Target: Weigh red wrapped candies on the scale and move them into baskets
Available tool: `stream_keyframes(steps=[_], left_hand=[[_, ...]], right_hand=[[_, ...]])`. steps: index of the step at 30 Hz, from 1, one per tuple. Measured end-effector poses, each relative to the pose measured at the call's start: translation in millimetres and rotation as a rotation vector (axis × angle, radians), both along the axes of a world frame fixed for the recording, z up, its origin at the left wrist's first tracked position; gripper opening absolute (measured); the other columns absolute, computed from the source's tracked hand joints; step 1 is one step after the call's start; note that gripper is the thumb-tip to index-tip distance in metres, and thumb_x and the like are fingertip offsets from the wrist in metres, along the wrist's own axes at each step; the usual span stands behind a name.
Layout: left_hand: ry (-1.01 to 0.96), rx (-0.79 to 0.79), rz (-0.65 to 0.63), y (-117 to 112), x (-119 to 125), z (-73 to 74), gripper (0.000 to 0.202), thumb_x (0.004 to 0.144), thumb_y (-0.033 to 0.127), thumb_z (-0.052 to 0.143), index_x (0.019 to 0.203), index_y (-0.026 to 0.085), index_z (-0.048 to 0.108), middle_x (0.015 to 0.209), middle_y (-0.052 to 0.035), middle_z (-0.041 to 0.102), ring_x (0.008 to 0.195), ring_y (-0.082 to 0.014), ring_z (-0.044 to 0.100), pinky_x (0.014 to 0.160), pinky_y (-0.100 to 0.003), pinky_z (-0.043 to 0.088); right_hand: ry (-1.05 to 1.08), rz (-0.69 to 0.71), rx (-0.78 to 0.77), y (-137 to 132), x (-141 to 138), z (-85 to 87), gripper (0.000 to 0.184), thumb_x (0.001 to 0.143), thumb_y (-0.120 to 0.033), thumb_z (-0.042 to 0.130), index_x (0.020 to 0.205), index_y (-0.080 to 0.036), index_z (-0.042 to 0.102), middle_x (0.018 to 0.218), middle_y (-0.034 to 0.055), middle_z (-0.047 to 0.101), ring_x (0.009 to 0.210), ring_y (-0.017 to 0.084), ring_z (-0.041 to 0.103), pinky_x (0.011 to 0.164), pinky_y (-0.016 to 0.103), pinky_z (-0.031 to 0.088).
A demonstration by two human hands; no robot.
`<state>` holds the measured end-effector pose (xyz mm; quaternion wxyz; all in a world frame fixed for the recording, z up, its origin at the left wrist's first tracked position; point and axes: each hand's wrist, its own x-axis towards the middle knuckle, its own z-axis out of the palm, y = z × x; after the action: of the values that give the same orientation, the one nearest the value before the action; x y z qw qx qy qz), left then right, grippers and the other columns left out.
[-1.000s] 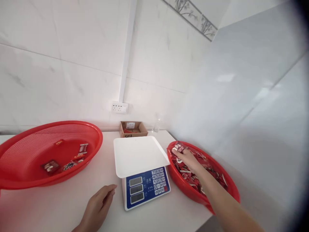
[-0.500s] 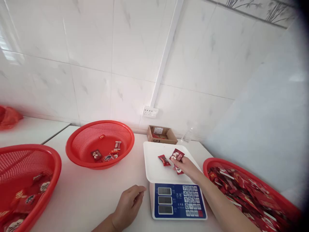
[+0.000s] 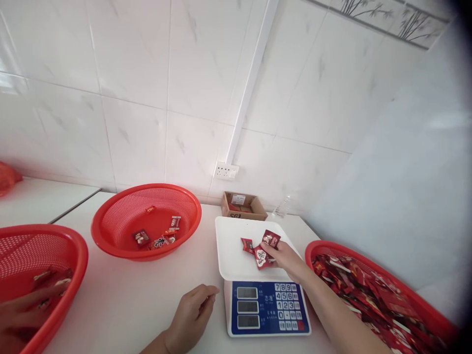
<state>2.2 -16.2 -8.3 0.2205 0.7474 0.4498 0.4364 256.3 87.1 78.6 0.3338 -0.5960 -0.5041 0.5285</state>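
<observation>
My right hand [image 3: 282, 255] is over the white tray [image 3: 230, 263] of a digital scale [image 3: 269, 329], its fingers closed on a dark red snack packet [image 3: 272, 238]. Just under those fingers is another red packet [image 3: 261, 257] with a pale printed patch; whether it is gripped too or lies on the tray I cannot tell. A smaller red packet [image 3: 247, 245] rests on the tray to their left. My left hand [image 3: 191, 314] hovers or rests by the scale's left side, fingers curled and thumb against them, with nothing visible in it.
A red basket [image 3: 317, 246] heaped with red packets stands at right. Another red basket [image 3: 98, 231] with several packets is at back left. Another person's hand [image 3: 29, 307] reaches into the near-left basket [image 3: 83, 246]. Behind the scale are a cardboard box [image 3: 249, 215] and a clear plastic container [image 3: 283, 205].
Another person's hand has come into the near-left basket. The packet below my right fingers has shifted left and shows more of its face. My left hand stays put; the view has turned slightly.
</observation>
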Motion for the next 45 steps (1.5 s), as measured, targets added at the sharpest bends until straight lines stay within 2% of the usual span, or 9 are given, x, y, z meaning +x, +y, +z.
stream_keyframes(steps=[6, 10, 14, 18, 22, 31, 35, 38, 45], left_hand=[[-0.003, -0.013, 0.000, 1, 1, 1.0, 0.019, 0.088, 0.021, 0.040, 0.094, 0.020, 0.058, 0.072, -0.0018, 0.062, 0.061, -0.0111, 0.057, 0.059, -0.019, 0.047], [0.001, -0.020, 0.005, -1, -1, 1.1, 0.021, 0.089, 0.022, 0.038, 0.094, 0.020, 0.058, 0.073, -0.0028, 0.062, 0.061, -0.0117, 0.057, 0.058, -0.020, 0.048], [-0.004, -0.021, -0.002, 0, -1, -0.4, 0.020, 0.089, 0.021, 0.039, 0.095, 0.020, 0.058, 0.074, -0.0025, 0.062, 0.063, -0.0117, 0.057, 0.058, -0.020, 0.047], [-0.004, -0.016, 0.007, 0, -1, -2.2, 0.019, 0.088, 0.020, 0.040, 0.095, 0.020, 0.058, 0.073, -0.0015, 0.062, 0.060, -0.0111, 0.056, 0.057, -0.020, 0.046], [0.003, -0.030, 0.008, 0, -1, -2.9, 0.020, 0.088, 0.020, 0.040, 0.095, 0.021, 0.058, 0.073, -0.0011, 0.062, 0.060, -0.0110, 0.056, 0.057, -0.020, 0.046], [0.020, -0.031, 0.000, 1, -2, -0.3, 0.020, 0.088, 0.020, 0.039, 0.095, 0.020, 0.058, 0.073, -0.0016, 0.062, 0.060, -0.0109, 0.056, 0.056, -0.020, 0.046], [0.032, -0.025, 0.004, 0, -1, 1.0, 0.020, 0.088, 0.020, 0.039, 0.094, 0.020, 0.058, 0.073, -0.0020, 0.062, 0.060, -0.0111, 0.056, 0.057, -0.021, 0.046], [0.035, -0.040, -0.003, 0, -1, 0.4, 0.020, 0.088, 0.021, 0.039, 0.095, 0.020, 0.058, 0.074, -0.0024, 0.062, 0.060, -0.0114, 0.056, 0.058, -0.021, 0.047], [0.017, -0.044, -0.002, 1, -2, -1.6, 0.020, 0.088, 0.020, 0.039, 0.095, 0.020, 0.058, 0.075, -0.0023, 0.062, 0.061, -0.0111, 0.056, 0.058, -0.021, 0.047]], right_hand=[[-0.023, 0.077, -0.008, -4, 0, -1.0, 0.034, 0.076, -0.045, 0.057, 0.096, -0.016, 0.058, 0.097, 0.0093, 0.067, 0.083, 0.020, 0.064, 0.068, 0.032, 0.053], [-0.302, 0.035, 0.112, 2, 5, -5.0, 0.031, 0.076, -0.042, 0.055, 0.094, -0.017, 0.060, 0.095, 0.0084, 0.065, 0.084, 0.022, 0.061, 0.064, 0.031, 0.052], [-0.657, 0.076, 0.352, 8, 17, -15.5, 0.023, 0.078, -0.030, 0.050, 0.095, -0.020, 0.063, 0.097, 0.0062, 0.065, 0.091, 0.022, 0.059, 0.081, 0.035, 0.047], [-0.920, 0.116, 0.443, 7, 26, -21.2, 0.042, 0.078, -0.011, 0.037, 0.112, -0.020, 0.059, 0.117, 0.0069, 0.058, 0.107, 0.022, 0.052, 0.091, 0.035, 0.039], [-1.025, 0.203, 0.434, 3, 23, -15.2, 0.058, 0.068, 0.001, 0.032, 0.114, -0.020, 0.060, 0.120, 0.0044, 0.057, 0.112, 0.021, 0.048, 0.093, 0.033, 0.037], [-0.789, 0.245, 0.528, 4, -14, -14.5, 0.039, 0.083, -0.032, 0.043, 0.117, -0.019, 0.058, 0.121, 0.0062, 0.056, 0.116, 0.022, 0.044, 0.100, 0.036, 0.031], [-0.764, 0.301, 0.507, 9, -25, -19.4, 0.044, 0.079, -0.028, 0.048, 0.122, -0.020, 0.053, 0.128, 0.0059, 0.051, 0.126, 0.024, 0.033, 0.103, 0.040, 0.025], [-0.719, 0.300, 0.462, 12, -31, -18.3, 0.042, 0.076, -0.021, 0.050, 0.117, -0.022, 0.055, 0.122, 0.0070, 0.054, 0.116, 0.023, 0.044, 0.097, 0.037, 0.032], [-0.669, 0.069, 0.585, 13, -17, -3.8, 0.033, 0.075, -0.022, 0.050, 0.108, -0.020, 0.053, 0.105, 0.0066, 0.058, 0.098, 0.019, 0.053, 0.088, 0.033, 0.039]])
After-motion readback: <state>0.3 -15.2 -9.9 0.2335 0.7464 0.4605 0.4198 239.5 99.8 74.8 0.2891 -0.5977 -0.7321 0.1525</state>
